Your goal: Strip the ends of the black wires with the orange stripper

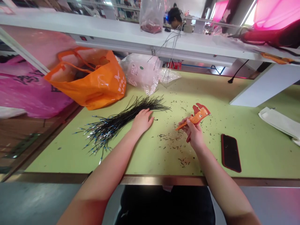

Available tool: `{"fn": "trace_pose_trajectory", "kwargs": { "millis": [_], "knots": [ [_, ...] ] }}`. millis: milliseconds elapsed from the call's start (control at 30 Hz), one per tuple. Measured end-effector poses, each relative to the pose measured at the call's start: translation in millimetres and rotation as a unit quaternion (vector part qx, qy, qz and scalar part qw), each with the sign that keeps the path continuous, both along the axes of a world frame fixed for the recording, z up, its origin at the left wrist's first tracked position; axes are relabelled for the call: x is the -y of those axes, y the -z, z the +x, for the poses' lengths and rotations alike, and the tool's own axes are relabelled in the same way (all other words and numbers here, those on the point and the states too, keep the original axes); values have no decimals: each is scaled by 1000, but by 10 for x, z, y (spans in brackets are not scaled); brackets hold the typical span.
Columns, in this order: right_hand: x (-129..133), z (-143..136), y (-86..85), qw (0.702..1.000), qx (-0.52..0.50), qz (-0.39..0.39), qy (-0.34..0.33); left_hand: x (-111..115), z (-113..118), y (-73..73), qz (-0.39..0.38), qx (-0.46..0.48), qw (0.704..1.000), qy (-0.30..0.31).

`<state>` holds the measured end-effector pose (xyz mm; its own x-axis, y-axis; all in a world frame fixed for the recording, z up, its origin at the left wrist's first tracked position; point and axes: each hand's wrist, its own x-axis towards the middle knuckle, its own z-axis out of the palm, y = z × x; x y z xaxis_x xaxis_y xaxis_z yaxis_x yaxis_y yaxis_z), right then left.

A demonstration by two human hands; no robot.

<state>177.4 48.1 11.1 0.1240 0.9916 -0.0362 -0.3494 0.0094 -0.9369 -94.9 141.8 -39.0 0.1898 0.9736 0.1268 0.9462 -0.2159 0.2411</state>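
Note:
A loose bundle of thin black wires [125,117] lies across the green tabletop, with silvery and blue tips fanned out at its lower left end. Against the right side of the bundle rests my left hand [142,120], palm down, its fingers stretched out over the wires. Whether any single wire is under the fingertips I cannot tell. My right hand [195,134] is wrapped round the handles of an orange and red wire stripper [199,115], held over the table with its jaws pointing away to the upper right. No wire shows in the jaws.
Small black insulation scraps [172,142] are scattered around the tool. A phone [231,153] lies at the right, a white cloth [280,123] beyond it. An orange bag [93,82] and clear plastic bag [142,72] stand behind the wires. A white shelf [112,32] spans the back; a person [175,18] is beyond.

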Motion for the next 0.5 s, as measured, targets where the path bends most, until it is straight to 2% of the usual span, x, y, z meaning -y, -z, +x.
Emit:
{"fn": "trace_pose_trajectory", "kwargs": {
  "millis": [200,500],
  "knots": [
    [15,-12,13,1000,18,3,-12,-48,-39,35,13,31,999,-10],
    [32,0,-2,999,40,2,-15,-44,-37,-45,15,35,999,-28]
  ]
}}
